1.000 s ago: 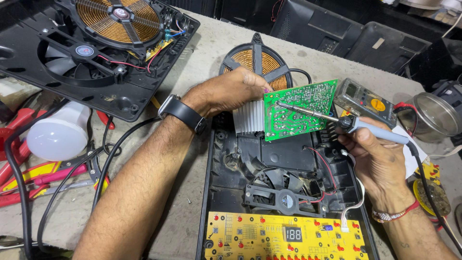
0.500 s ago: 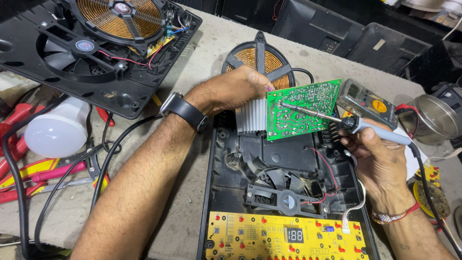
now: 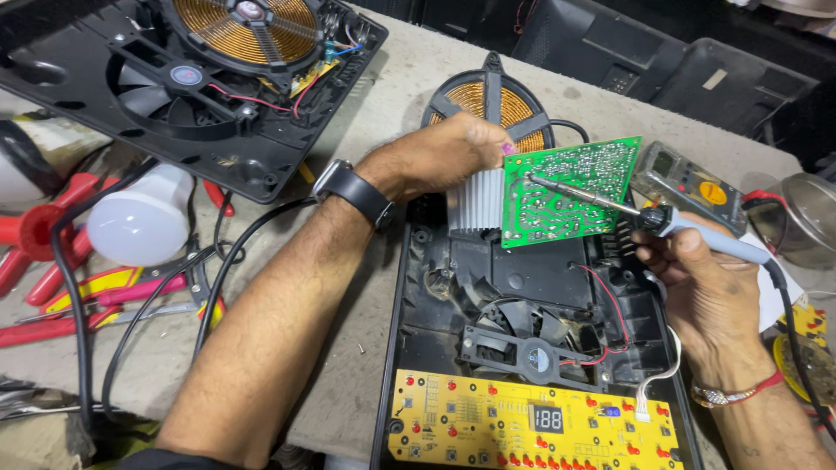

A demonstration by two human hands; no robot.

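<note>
left hand (image 3: 444, 157) gripping one green circuit board (image 3: 570, 191), right hand (image 3: 705, 287) clamped on one soldering iron (image 3: 644, 213)

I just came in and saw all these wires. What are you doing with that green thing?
A person is working on an opened cooktop on the table. The left hand holds a green circuit board up on edge, with its silver finned heat sink attached. The right hand grips a soldering iron, and its tip touches the board's upper left part. A yellow control panel lies in front. A meter sits behind the board.
</note>
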